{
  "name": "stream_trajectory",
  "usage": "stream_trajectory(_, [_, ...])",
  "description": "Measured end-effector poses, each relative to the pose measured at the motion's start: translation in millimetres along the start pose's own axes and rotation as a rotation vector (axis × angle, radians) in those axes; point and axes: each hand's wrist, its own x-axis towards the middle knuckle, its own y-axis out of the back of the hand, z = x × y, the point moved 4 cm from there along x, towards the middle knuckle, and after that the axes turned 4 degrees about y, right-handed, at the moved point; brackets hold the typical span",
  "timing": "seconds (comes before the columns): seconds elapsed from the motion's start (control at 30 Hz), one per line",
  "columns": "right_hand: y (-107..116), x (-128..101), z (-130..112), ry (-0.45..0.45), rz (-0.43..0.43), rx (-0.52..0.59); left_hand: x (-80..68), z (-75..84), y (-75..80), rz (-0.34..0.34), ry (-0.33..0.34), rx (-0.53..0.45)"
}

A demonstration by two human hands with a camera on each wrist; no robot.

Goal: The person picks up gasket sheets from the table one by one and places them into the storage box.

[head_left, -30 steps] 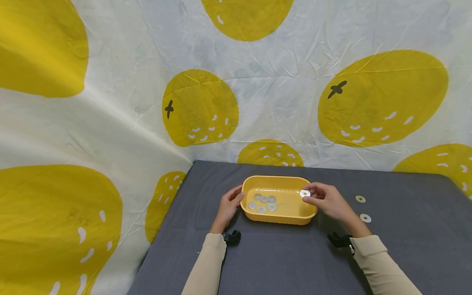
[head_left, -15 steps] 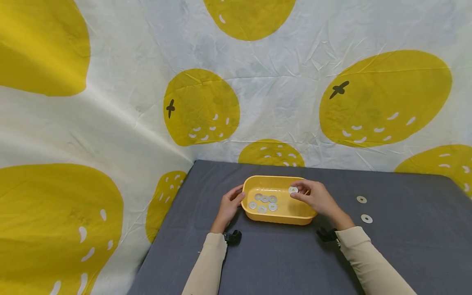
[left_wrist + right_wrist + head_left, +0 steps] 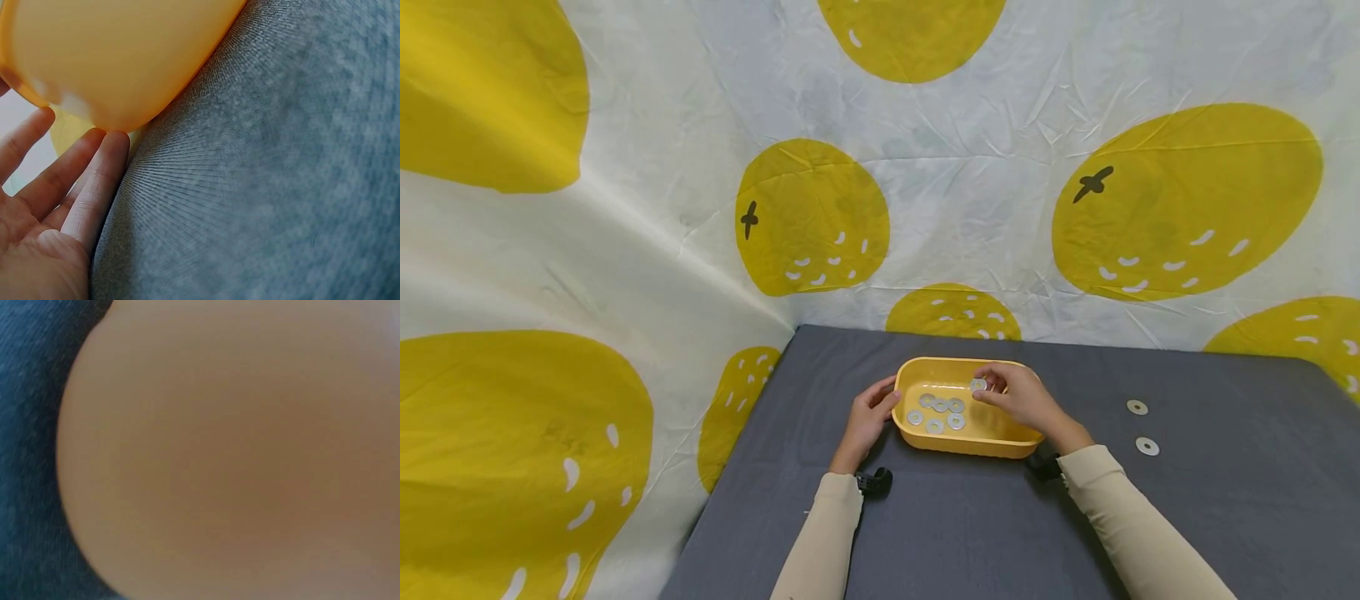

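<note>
A yellow plastic tray (image 3: 966,447) stands on the dark cloth, with several flat metal washers (image 3: 956,422) lying in its left half. My left hand (image 3: 867,421) holds the tray's left end, thumb at the rim and fingertips against the outer wall. In the left wrist view those fingers (image 3: 94,187) touch the tray wall (image 3: 125,56) from outside. Above the tray's right half, my right hand (image 3: 1018,396) pinches one washer (image 3: 978,385) between thumb and fingers. The right wrist view is filled by a blurred tan surface, hiding that hand's fingers and the washer.
Two more washers, an upper one (image 3: 1137,407) and a lower one (image 3: 1147,447), lie on the cloth (image 3: 1225,492) right of the tray. A white curtain with yellow fruit prints (image 3: 812,217) hangs behind and along the left side of the table.
My right hand has moved left with its washer, from the tray's right rim to over the tray's inside. The left hand has stayed at the tray's left end.
</note>
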Motion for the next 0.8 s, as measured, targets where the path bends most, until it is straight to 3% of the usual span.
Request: stream_trajectory(0.8, [-25,15,9,-0.017,-0.105,-0.118,-1.7,0.6,-0.1,0.005,-0.012,0.031])
